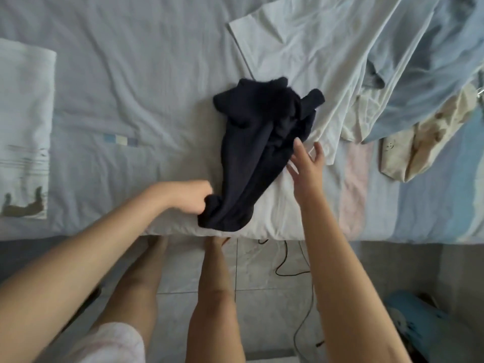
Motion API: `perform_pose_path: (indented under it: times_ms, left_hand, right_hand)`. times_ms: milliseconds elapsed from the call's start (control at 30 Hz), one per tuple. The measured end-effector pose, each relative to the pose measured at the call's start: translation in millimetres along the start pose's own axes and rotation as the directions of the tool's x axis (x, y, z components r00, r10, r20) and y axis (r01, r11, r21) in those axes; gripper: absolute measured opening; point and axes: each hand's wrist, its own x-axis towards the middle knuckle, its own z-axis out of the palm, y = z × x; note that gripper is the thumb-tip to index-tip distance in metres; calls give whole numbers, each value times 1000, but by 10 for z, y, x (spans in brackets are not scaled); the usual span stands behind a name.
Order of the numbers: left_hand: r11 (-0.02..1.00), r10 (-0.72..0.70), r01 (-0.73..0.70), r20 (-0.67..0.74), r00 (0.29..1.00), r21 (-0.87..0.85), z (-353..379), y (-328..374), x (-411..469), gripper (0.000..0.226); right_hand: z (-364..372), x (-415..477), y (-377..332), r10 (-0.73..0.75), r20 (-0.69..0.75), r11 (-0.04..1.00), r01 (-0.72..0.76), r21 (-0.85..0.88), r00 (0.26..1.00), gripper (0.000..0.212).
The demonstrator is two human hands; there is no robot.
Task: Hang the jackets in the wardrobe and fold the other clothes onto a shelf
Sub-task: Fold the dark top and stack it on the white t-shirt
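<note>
The left hand is curled round the near corner of the dark garment, pinching the cloth where it bunches at the edge of the bed. From that grip the garment runs away and to the right in a crumpled, twisted strip, widening into a rumpled heap at its far end. The right hand is beside the strip's right edge, past the grip, fingers spread and holding nothing; whether the fingertips touch the cloth cannot be told. This looks like the start of the folding step for one of the non-jacket pieces: the garment is not yet laid flat. The next move likely calls for the right hand to catch the opposite edge, so both hands can pull the twist out and spread the cloth flat before any fold is made. Farther from the grip, up and right, lie a white cloth and a pale blue cloth; well off to its left sits a folded towel.
</note>
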Motion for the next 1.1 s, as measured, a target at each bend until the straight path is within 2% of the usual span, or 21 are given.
perform_pose_path:
  times_ms: [67, 100, 167, 200, 234, 267, 300, 334, 400, 467, 500, 567, 601, 634, 701, 767, 834, 901, 967, 1034, 1101]
  left_hand:
    - [958, -157, 104, 185, 970, 269, -112, -242, -201, 17]
    - [919, -259, 178, 200, 945, 351, -192, -342, -296, 11]
    - [850, -370, 307, 72, 926, 427, -341, -510, -398, 19]
    - [842, -350, 343, -63, 935, 417, -409, -568, -413, 28]
    - [866, -292, 364, -245, 925, 344, -476, -631, -467, 41]
    - [911, -200, 319, -397, 896, 261, -480, -598, -419, 57]
    - [956, -64, 203, -523, 850, 213, -495, -573, -375, 74]
    - [964, 88, 82, -594, 800, 253, -518, -477, -313, 89]
    - [892, 310, -10, -597, 740, 451, -570, -350, -219, 103]
    - [815, 432, -84, -505, 747, 574, -549, -246, -124, 95]
    - [790, 479, -143, -456, 750, 596, -512, -226, -85, 81]
    - [718, 596, -237, -402, 695, 654, -461, -269, -47, 36]
    - [683, 639, -242, -403, 656, 689, -462, -309, -51, 23]
    - [679, 653, -231, -428, 625, 697, -462, -355, -74, 23]
    - [817, 550, -241, -580, 601, 525, -459, -457, -252, 20]
    - [917, 395, -296, -710, 583, 268, -489, -584, -450, 35]
    - [935, 243, -351, -797, 552, 42, -631, -737, -726, 44]
    - [931, 103, -355, -870, 482, -87, -893, -885, -1049, 32]
    - [939, 77, -338, -915, 397, -68, -1297, -892, -1371, 28]
    - [933, 154, -360, -912, 380, 8, -1678, -726, -1642, 20]
    - [881, 298, -455, -897, 326, 127, -2011, -278, -2136, 23]
  right_hand:
    - [186, 94, -87, 89, 75, 995, -92, 43, 993, 84]
    - [284, 94, -96, 112, 74, 994, -113, 13, 991, 85]
    - [443, 59, -90, 41, 69, 981, -27, -191, 997, 79]
    - [497, 11, -67, -25, 97, 947, 54, -318, 995, 72]
    - [614, -72, -21, -73, 158, 899, 133, -417, 985, 66]
    - [616, -156, 12, -89, 223, 863, 187, -468, 971, 61]
    - [648, -259, 45, -58, 294, 859, 198, -472, 954, 55]
    - [632, -366, 68, -10, 368, 881, 182, -436, 930, 47]
    - [682, -571, 176, 71, 525, 895, 179, -409, 848, 28]
    - [651, -754, 225, 139, 618, 803, 277, -528, 774, 16]
    - [623, -810, 244, 172, 633, 738, 327, -590, 755, 15]
    - [565, -872, 234, 181, 608, 647, 372, -665, 773, 15]
    - [525, -881, 193, 134, 587, 633, 387, -670, 799, 17]
    - [481, -877, 141, 42, 553, 620, 413, -668, 832, 21]
    - [423, -880, 3, -183, 431, 614, 446, -652, 883, 26]
    - [439, -870, -193, -364, 316, 589, 480, -651, 876, 17]
    - [505, -880, -449, -490, 225, 530, 493, -690, 842, 11]
    - [612, -915, -766, -572, 188, 523, 531, -667, 799, 12]
    - [832, -1007, -1142, -609, 252, 523, 620, -585, 752, 12]
    - [1090, -1224, -1525, -617, 377, 515, 717, -470, 690, 11]
    - [1401, -1730, -2036, -622, 521, 562, 796, -224, 585, 15]
